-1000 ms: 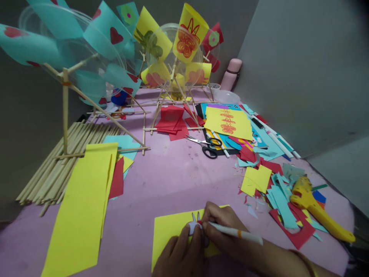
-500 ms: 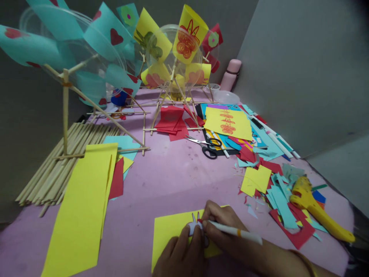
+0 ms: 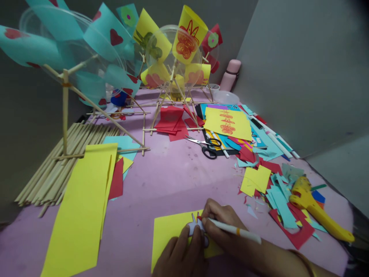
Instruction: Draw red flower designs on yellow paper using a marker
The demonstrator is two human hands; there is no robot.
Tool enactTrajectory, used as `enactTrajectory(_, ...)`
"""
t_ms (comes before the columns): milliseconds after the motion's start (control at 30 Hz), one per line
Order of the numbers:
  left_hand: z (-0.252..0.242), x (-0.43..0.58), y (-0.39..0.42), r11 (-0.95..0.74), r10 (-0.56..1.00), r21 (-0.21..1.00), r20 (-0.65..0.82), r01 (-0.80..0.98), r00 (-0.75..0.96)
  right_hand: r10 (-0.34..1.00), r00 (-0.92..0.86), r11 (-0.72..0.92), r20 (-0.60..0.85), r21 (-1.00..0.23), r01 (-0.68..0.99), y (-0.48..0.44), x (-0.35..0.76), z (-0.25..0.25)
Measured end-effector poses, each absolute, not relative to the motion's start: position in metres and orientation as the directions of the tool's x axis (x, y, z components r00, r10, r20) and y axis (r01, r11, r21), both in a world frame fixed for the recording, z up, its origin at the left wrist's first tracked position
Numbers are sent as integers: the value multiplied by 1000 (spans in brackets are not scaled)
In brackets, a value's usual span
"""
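At the bottom middle of the head view, my left hand (image 3: 184, 252) lies flat, its fingertips pressing a small lilac butterfly-shaped paper cutout (image 3: 191, 229) onto a yellow sheet (image 3: 165, 229). Much of the cutout is hidden under the fingers. Beside it, my right hand (image 3: 223, 225) is closed around a white felt-tip pen (image 3: 242, 232) with an orange band. The pen's red tip touches the cutout's edge near its two thin feelers.
Yellow strips (image 3: 77, 207) and a stack of wooden sticks (image 3: 54, 177) lie left. Scissors (image 3: 204, 143) rest mid-table. At right are paper scraps (image 3: 284, 200) and a yellow glue gun (image 3: 317, 211). Stick-framed wheels with paper cups (image 3: 190, 36) stand behind, near a pink bottle (image 3: 230, 75).
My right hand has shifted very slightly with the pen, its red tip moving a little up along the cutout's edge. My left hand stays in place.
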State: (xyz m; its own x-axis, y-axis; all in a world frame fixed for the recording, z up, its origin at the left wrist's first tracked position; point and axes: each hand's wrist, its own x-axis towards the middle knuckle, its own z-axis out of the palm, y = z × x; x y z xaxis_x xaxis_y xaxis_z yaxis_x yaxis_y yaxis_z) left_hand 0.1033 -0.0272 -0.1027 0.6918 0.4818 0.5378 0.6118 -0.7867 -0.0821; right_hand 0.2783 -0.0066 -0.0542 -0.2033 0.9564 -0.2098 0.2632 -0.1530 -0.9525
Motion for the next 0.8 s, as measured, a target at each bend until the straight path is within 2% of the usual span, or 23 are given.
enactTrajectory(167, -97, 105, -24, -787, 475, -79, 557, 612, 681, 965, -160, -146, -208, -932, 331, -5, 278, -52)
enactTrajectory(533, -96, 104, -26, -778, 499, -87, 518, 623, 695, 970, -143, -135, -196, -926, 353, -2, 277, -46)
enactTrajectory(700, -92, 111, -22, -765, 473, -36, 646, 643, 599, 976, -133, -112, -173, -920, 376, -3, 279, -49)
enactTrajectory(800, -91, 113, -21, -777, 468, -54, 616, 627, 634, 976, -132, -112, -175, -916, 384, -3, 279, -50)
